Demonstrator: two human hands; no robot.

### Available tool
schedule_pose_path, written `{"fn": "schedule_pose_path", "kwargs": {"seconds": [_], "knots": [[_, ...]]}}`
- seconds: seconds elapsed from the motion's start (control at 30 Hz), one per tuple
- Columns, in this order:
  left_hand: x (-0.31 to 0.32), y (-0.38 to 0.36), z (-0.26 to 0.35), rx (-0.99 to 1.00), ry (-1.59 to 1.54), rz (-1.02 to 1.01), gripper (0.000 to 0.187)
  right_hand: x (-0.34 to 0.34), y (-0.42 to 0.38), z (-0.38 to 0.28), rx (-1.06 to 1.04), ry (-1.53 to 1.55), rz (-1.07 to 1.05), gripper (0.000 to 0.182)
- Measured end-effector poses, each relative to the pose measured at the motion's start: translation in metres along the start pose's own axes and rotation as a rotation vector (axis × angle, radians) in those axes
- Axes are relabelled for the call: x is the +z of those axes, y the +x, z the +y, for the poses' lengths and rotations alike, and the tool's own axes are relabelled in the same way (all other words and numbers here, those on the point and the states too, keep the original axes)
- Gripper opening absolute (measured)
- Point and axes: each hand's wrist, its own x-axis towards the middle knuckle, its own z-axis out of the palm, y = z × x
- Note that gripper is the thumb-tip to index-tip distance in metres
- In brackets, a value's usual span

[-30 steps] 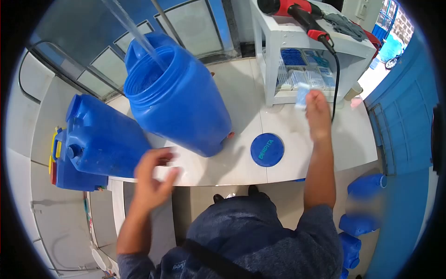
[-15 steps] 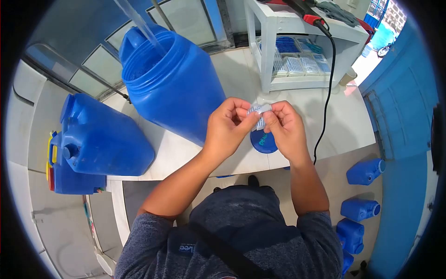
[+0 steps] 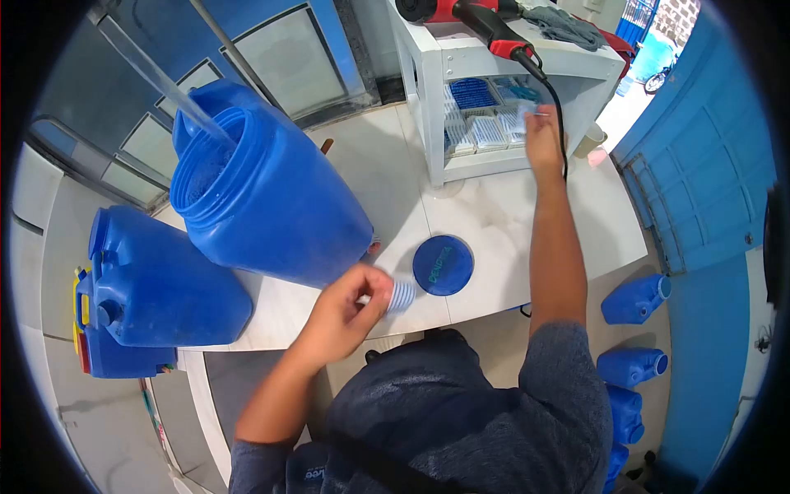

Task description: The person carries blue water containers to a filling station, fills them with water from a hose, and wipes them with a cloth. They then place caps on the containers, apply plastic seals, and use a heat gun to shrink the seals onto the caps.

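My left hand [image 3: 350, 313] is closed in a pinch on a small blue-and-white striped label [image 3: 401, 297], held over the counter's front edge. My right hand [image 3: 543, 142] reaches to the opening of the white shelf [image 3: 440, 123], fingers pinched together beside a pale scrap I cannot make out clearly. Stacks of striped labels [image 3: 487, 132] lie in compartments inside the shelf. Between the hands, a round blue lid [image 3: 443, 265] with green lettering lies on the counter. A large open blue jug [image 3: 276, 198] stands left of it, with water running in from a clear tube [image 3: 164, 74].
Another blue jug [image 3: 169, 284] stands at the left. A red-and-black heat gun [image 3: 485, 29] and a grey cloth [image 3: 568, 29] lie on the shelf top, its black cord [image 3: 561, 107] hanging in front. Several small blue jugs [image 3: 635, 299] stand on the floor at the right.
My hands have parted from their shared hold on the label. The right hand has moved up and right to the shelf; the left has moved down and left, keeping a striped label.
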Motion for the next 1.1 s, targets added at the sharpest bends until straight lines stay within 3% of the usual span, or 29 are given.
{"fn": "schedule_pose_path", "kwargs": {"seconds": [0.13, 0.2, 0.27, 0.3, 0.33, 0.4, 0.43, 0.5, 0.57, 0.63, 0.73, 0.83, 0.87, 0.97, 1.03, 1.1], "knots": [[-0.007, -0.032, 0.004, -0.229, -0.127, -0.01, 0.013, 0.006, 0.054, 0.039, 0.091, -0.163, -0.096, 0.022], [-0.015, -0.047, -0.003, -0.27, -0.171, -0.008, 0.015, 0.008, 0.064, 0.049, 0.104, -0.491, -0.255, 0.023], [-0.027, -0.062, -0.013, -0.307, -0.183, 0.046, 0.015, 0.033, 0.077, 0.102, -0.032, -0.477, -0.314, 0.026], [-0.033, -0.07, -0.017, -0.338, -0.199, 0.092, 0.016, 0.032, 0.074, 0.098, -0.23, -0.621, -0.254, 0.025], [-0.04, -0.077, -0.02, -0.335, -0.197, 0.14, 0.016, 0.018, 0.054, 0.068, -0.273, -0.484, -0.114, 0.027], [-0.052, -0.093, -0.026, -0.348, -0.242, 0.289, 0.015, 0.006, 0.026, 0.03, -0.283, -0.241, -0.091, 0.027], [-0.058, -0.102, -0.029, -0.344, -0.245, 0.328, 0.015, -0.023, 0.004, -0.017, -0.166, -0.242, -0.343, 0.023], [-0.073, -0.122, -0.036, -0.365, -0.268, 0.524, 0.012, -0.031, -0.054, -0.03, -0.213, 0.12, -0.585, 0.017], [-0.091, -0.143, -0.051, -0.34, -0.332, 0.604, 0.011, -0.04, -0.106, -0.084, -0.014, 0.603, -0.993, 0.012], [-0.103, -0.154, -0.05, -0.311, -0.563, 0.716, 0.01, -0.029, -0.119, -0.156, -0.081, 0.513, -1.074, 0.01], [-0.117, -0.167, -0.05, -0.339, -0.658, 0.761, 0.009, 0.051, -0.114, -0.204, -0.27, 0.496, -0.838, 0.017], [-0.124, -0.178, -0.053, -0.356, -0.693, 0.78, 0.008, 0.17, -0.108, -0.196, -0.55, 0.416, -0.714, 0.028], [-0.125, -0.183, -0.053, -0.369, -0.692, 0.799, 0.008, 0.178, -0.107, -0.207, -0.615, 0.407, -0.694, 0.031], [-0.129, -0.201, -0.057, -0.42, -0.56, 0.847, 0.008, 0.18, -0.11, -0.223, -0.562, 0.034, -0.899, 0.039], [-0.132, -0.216, -0.054, -0.392, -0.527, 0.849, 0.01, 0.171, -0.11, -0.226, -0.556, -0.004, -0.974, 0.042], [-0.137, -0.23, -0.051, -0.386, -0.44, 0.955, 0.01, 0.179, -0.117, -0.215, -0.554, 0.05, -0.885, 0.042]]}}
